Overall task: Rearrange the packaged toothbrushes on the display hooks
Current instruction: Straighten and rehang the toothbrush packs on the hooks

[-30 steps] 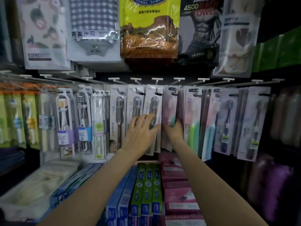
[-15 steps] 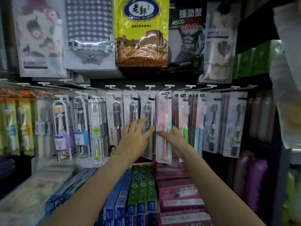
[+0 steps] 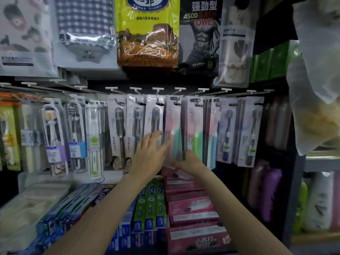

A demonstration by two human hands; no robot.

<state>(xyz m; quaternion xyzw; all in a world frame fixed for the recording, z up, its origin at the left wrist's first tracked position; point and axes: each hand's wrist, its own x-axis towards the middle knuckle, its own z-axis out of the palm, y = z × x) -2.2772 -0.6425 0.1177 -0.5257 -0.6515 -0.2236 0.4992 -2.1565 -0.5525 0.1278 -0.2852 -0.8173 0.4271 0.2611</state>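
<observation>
At the middle of the hook row, the pink-and-teal toothbrush pack point(image 3: 173, 131) hangs from its peg, and both hands work at its lower half. The right hand point(image 3: 191, 160) sits at the pack's 5 o'clock corner with fingers curled behind the bottom edge and the thumb in front, so it looks pinched on the card (probably to keep the pack square to the peg while it is slid or settled). The left hand point(image 3: 150, 153) comes in from 8 o'clock with fingers straight and slightly spread, fingertips laid flat against the pack's left edge and over the foot of the grey toothbrush pack point(image 3: 154, 118) beside it; that flat touch reads as steadying or parting neighbours, not gripping.

At 3 o'clock from the held pack hang the pink-and-green pack point(image 3: 195, 129) and further cards packed tightly behind and beside it, touching edge to edge, so any sideways shift will rub them. At 9 o'clock are 2 more grey brush cards point(image 3: 117, 133). The white hook tips point(image 3: 158, 88) stick out at 12 o'clock, above the pack tops, and must be cleared if a pack is lifted off. Below, at 6 o'clock, stacked pink boxes point(image 3: 191, 210) and green toothpaste boxes point(image 3: 150, 208) lie just under the wrists, limiting downward room.
</observation>
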